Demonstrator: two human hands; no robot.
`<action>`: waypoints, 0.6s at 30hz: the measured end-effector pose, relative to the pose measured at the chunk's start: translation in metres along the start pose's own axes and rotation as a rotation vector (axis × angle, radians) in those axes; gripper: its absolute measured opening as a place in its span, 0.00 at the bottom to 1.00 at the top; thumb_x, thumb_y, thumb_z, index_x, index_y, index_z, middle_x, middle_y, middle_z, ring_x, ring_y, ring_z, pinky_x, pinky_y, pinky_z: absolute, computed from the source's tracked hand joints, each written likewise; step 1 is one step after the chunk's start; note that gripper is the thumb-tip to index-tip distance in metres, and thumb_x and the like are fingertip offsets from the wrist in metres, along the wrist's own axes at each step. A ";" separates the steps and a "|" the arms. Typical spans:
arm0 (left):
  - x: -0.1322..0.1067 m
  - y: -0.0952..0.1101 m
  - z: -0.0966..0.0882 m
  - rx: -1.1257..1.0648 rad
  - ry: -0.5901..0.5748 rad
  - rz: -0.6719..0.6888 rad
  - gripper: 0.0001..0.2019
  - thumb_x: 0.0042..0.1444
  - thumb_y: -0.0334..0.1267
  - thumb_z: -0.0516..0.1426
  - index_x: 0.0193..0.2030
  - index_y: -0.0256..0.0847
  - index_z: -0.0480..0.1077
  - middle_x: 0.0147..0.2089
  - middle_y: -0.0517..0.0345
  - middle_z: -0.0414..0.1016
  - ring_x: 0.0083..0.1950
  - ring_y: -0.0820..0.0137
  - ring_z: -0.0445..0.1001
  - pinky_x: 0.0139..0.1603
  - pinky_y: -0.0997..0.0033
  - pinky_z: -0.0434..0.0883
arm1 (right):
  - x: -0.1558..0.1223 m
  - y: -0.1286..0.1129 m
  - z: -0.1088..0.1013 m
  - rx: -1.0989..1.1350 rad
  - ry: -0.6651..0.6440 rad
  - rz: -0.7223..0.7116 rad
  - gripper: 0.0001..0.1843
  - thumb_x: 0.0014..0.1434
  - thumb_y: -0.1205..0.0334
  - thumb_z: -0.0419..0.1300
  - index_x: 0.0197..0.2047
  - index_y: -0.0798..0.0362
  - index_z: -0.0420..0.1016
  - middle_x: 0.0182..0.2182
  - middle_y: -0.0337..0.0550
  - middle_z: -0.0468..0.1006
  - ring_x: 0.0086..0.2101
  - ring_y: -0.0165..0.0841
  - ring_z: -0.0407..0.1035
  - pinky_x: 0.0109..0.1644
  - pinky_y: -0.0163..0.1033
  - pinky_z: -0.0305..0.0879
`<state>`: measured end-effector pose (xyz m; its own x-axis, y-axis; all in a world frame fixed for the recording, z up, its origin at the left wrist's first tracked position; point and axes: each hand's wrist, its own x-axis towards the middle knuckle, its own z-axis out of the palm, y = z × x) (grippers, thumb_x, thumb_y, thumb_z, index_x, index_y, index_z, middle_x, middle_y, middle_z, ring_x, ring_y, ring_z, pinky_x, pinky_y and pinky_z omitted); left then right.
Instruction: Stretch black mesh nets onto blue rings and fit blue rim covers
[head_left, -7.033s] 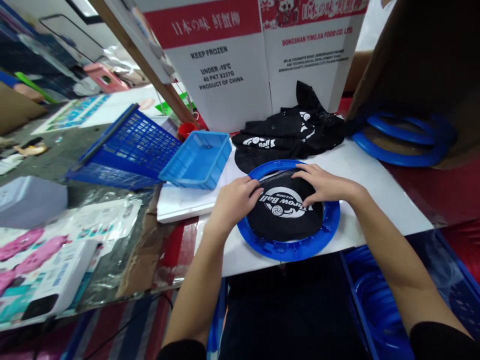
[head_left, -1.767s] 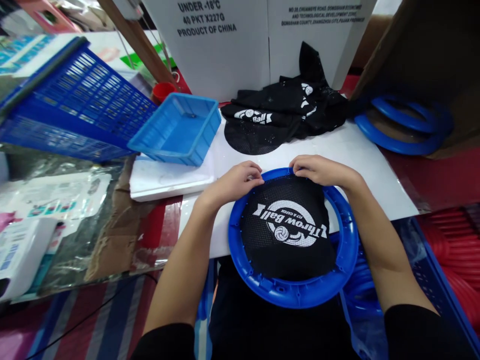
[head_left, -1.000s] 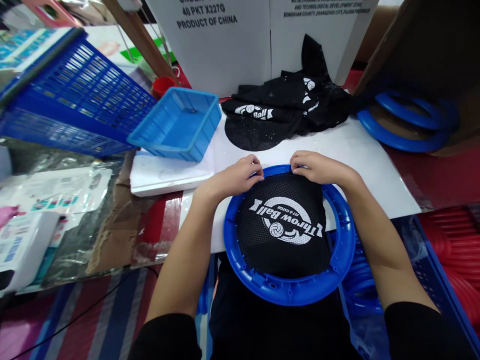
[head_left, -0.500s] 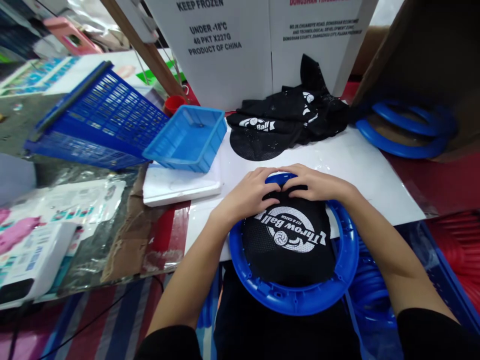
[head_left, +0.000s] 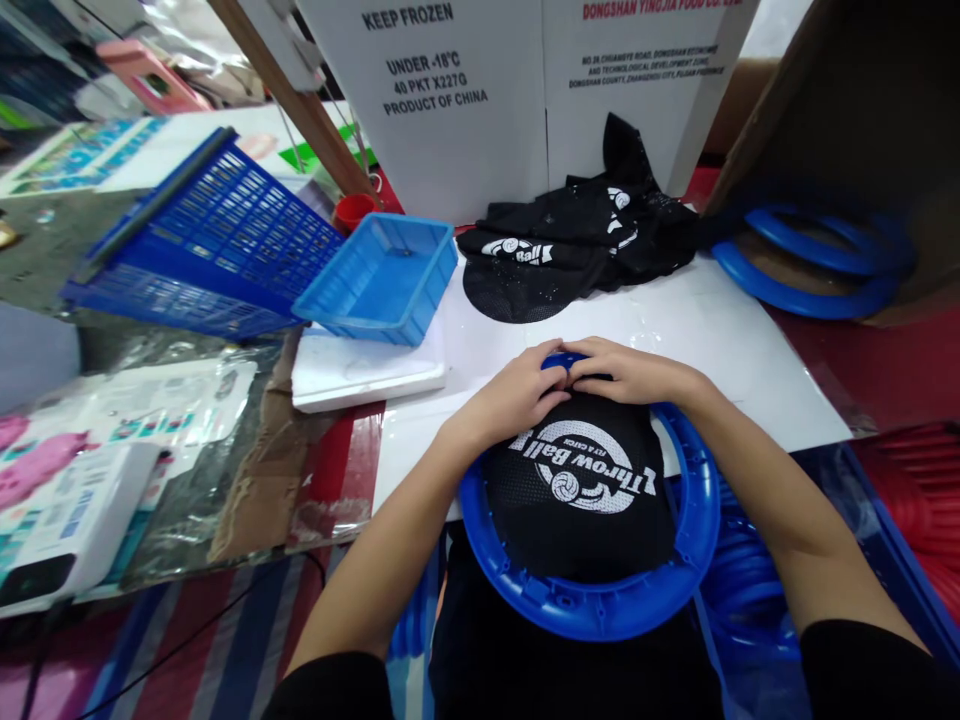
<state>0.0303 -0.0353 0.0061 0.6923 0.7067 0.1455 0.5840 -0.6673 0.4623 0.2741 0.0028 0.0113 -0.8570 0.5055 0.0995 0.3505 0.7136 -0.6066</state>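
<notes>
A blue plastic ring (head_left: 592, 612) sits in front of me at the table's near edge, its ribbed inner side facing up. Black mesh fabric (head_left: 577, 545) printed "Throw Ball" lies across its middle. My left hand (head_left: 525, 392) and my right hand (head_left: 626, 372) meet at the ring's far rim, fingers bent over it. Both hands are closed on the rim and the fabric's far edge, with thumbs on the near side. Whether the fabric is tucked into the rim there is hidden by my fingers.
Beyond my hands lies a pile of black printed mesh pieces (head_left: 570, 245). A light blue tray (head_left: 424, 305) rests on a white foam block (head_left: 367, 385) at left, beside a blue basket (head_left: 217, 235). Blue rings (head_left: 810, 290) lie in an open carton at right; red rings (head_left: 926, 490) fill a crate.
My left hand has slid slightly right along the far rim, so its fingers now meet my right hand's. The whole scene has shifted slightly in view.
</notes>
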 end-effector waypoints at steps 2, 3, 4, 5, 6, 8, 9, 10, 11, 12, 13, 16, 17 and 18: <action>-0.001 -0.001 -0.002 0.075 0.023 0.011 0.07 0.67 0.35 0.63 0.48 0.35 0.80 0.75 0.34 0.63 0.73 0.45 0.68 0.71 0.42 0.70 | 0.000 0.001 0.001 -0.031 -0.009 -0.010 0.15 0.72 0.63 0.58 0.54 0.43 0.84 0.68 0.46 0.70 0.64 0.48 0.66 0.72 0.63 0.62; -0.002 -0.001 -0.003 0.119 0.037 0.023 0.07 0.66 0.34 0.64 0.48 0.35 0.80 0.75 0.34 0.64 0.73 0.44 0.68 0.71 0.41 0.70 | 0.000 0.001 0.001 -0.043 -0.018 -0.017 0.16 0.71 0.64 0.59 0.56 0.42 0.84 0.69 0.46 0.69 0.65 0.48 0.65 0.72 0.63 0.61; -0.003 -0.001 -0.004 0.163 0.051 0.038 0.07 0.65 0.34 0.65 0.48 0.36 0.80 0.75 0.35 0.65 0.73 0.43 0.68 0.70 0.39 0.70 | 0.000 0.001 0.001 -0.052 -0.030 -0.026 0.17 0.71 0.64 0.60 0.58 0.42 0.83 0.70 0.46 0.68 0.65 0.49 0.64 0.72 0.63 0.61; -0.003 -0.001 -0.006 0.201 0.063 0.053 0.07 0.64 0.35 0.66 0.48 0.36 0.81 0.74 0.36 0.67 0.73 0.43 0.68 0.70 0.39 0.70 | 0.000 0.000 0.001 -0.058 -0.043 -0.033 0.18 0.70 0.64 0.60 0.60 0.42 0.82 0.70 0.47 0.67 0.66 0.49 0.64 0.72 0.64 0.61; -0.003 -0.001 -0.007 0.231 0.071 0.064 0.08 0.64 0.36 0.66 0.48 0.37 0.81 0.74 0.38 0.68 0.73 0.43 0.68 0.69 0.38 0.71 | 0.000 -0.001 0.001 -0.060 -0.056 -0.041 0.19 0.70 0.65 0.61 0.61 0.43 0.81 0.71 0.47 0.66 0.66 0.49 0.64 0.72 0.64 0.61; -0.003 -0.001 -0.008 0.257 0.072 0.076 0.08 0.63 0.38 0.67 0.47 0.38 0.81 0.73 0.39 0.69 0.73 0.43 0.69 0.68 0.39 0.72 | 0.001 -0.002 0.001 -0.047 -0.081 -0.044 0.18 0.69 0.66 0.61 0.60 0.45 0.81 0.71 0.48 0.66 0.66 0.49 0.63 0.72 0.64 0.61; -0.003 -0.001 -0.009 0.255 0.067 0.075 0.08 0.63 0.39 0.68 0.47 0.39 0.82 0.73 0.40 0.70 0.72 0.43 0.70 0.68 0.39 0.72 | 0.002 -0.003 0.001 -0.035 -0.088 -0.035 0.17 0.68 0.66 0.62 0.58 0.46 0.82 0.69 0.49 0.67 0.66 0.49 0.62 0.72 0.64 0.61; -0.002 -0.001 -0.008 0.243 0.061 0.070 0.08 0.63 0.39 0.68 0.46 0.39 0.82 0.73 0.41 0.70 0.72 0.43 0.70 0.68 0.39 0.72 | 0.002 -0.003 0.001 -0.022 -0.093 -0.020 0.16 0.68 0.66 0.63 0.56 0.47 0.82 0.67 0.50 0.68 0.66 0.49 0.62 0.72 0.64 0.61; -0.002 -0.002 -0.008 0.223 0.053 0.064 0.08 0.62 0.40 0.69 0.46 0.40 0.83 0.73 0.42 0.71 0.72 0.43 0.70 0.68 0.38 0.71 | 0.002 -0.003 0.001 -0.008 -0.095 -0.001 0.14 0.67 0.66 0.63 0.54 0.48 0.82 0.65 0.51 0.70 0.65 0.49 0.62 0.72 0.63 0.61; -0.001 -0.002 -0.006 0.196 0.047 0.053 0.08 0.62 0.40 0.69 0.45 0.41 0.83 0.73 0.43 0.71 0.72 0.43 0.70 0.69 0.37 0.70 | 0.002 -0.003 0.001 0.006 -0.096 0.020 0.12 0.66 0.66 0.64 0.52 0.49 0.82 0.63 0.51 0.71 0.65 0.49 0.63 0.72 0.62 0.62; -0.001 -0.003 -0.005 0.161 0.045 0.040 0.08 0.61 0.40 0.69 0.44 0.41 0.83 0.73 0.43 0.71 0.73 0.43 0.70 0.70 0.37 0.70 | 0.002 -0.003 0.000 0.017 -0.095 0.039 0.10 0.65 0.66 0.65 0.50 0.50 0.82 0.61 0.52 0.72 0.64 0.49 0.63 0.71 0.62 0.63; 0.001 -0.005 0.000 -0.003 0.047 -0.011 0.04 0.59 0.36 0.69 0.40 0.39 0.82 0.74 0.40 0.68 0.74 0.47 0.69 0.72 0.42 0.68 | 0.002 -0.003 -0.002 0.056 -0.093 0.051 0.09 0.64 0.65 0.66 0.48 0.52 0.80 0.59 0.53 0.73 0.63 0.49 0.65 0.70 0.60 0.64; 0.002 -0.006 0.001 -0.075 0.055 -0.031 0.04 0.59 0.35 0.69 0.38 0.39 0.81 0.75 0.40 0.68 0.74 0.48 0.69 0.73 0.44 0.68 | 0.001 -0.003 -0.002 0.072 -0.092 0.040 0.10 0.64 0.65 0.65 0.50 0.51 0.80 0.60 0.53 0.73 0.63 0.48 0.65 0.70 0.59 0.63; 0.002 -0.007 0.001 -0.149 0.067 -0.055 0.04 0.59 0.34 0.68 0.37 0.39 0.79 0.75 0.40 0.68 0.74 0.50 0.69 0.73 0.45 0.68 | 0.001 -0.003 -0.003 0.088 -0.089 0.026 0.12 0.65 0.64 0.65 0.52 0.51 0.79 0.61 0.52 0.73 0.64 0.48 0.65 0.71 0.59 0.63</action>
<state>0.0283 -0.0300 0.0021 0.6281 0.7588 0.1723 0.5477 -0.5885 0.5947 0.2732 0.0024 0.0155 -0.8797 0.4753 0.0151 0.3416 0.6536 -0.6753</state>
